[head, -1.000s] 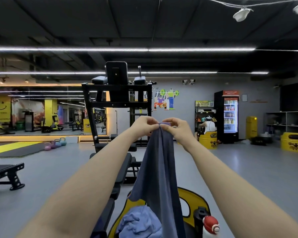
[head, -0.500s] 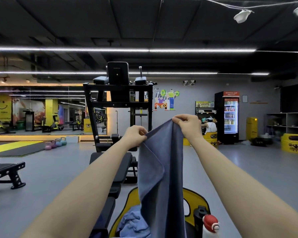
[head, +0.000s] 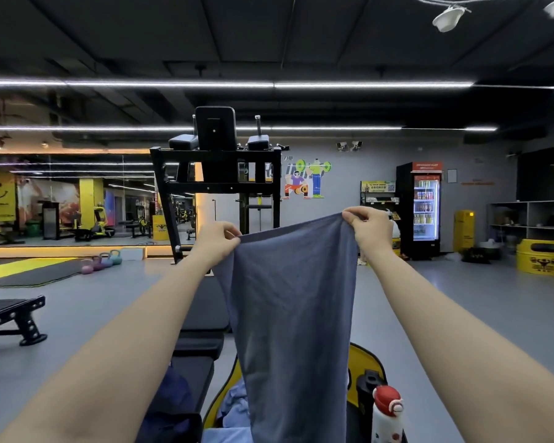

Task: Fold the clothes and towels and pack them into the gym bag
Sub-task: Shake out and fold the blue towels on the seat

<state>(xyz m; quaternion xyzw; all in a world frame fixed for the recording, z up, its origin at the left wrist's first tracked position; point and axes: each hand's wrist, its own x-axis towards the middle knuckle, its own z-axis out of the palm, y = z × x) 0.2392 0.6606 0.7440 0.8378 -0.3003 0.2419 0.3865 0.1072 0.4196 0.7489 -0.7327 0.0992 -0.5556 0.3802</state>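
Towel of slate-blue soft cloth (head: 293, 302) hangs in the air above the yellow-rimmed black gym bag (head: 363, 362), its 2 top corners pinched by the left hand (head: 216, 243) and right hand (head: 370, 227); level them, keep the edge taut, then halve it.

A black steel exercise tower (head: 215, 174) stands ahead; pastel kettlebells (head: 101, 260) line the grey floor (head: 461, 298); a lit drinks fridge (head: 424, 207) stands right.

Dim gym, bright ceiling light strips (head: 224, 84), glowing fridge (head: 426, 212); wide-angle edge distortion
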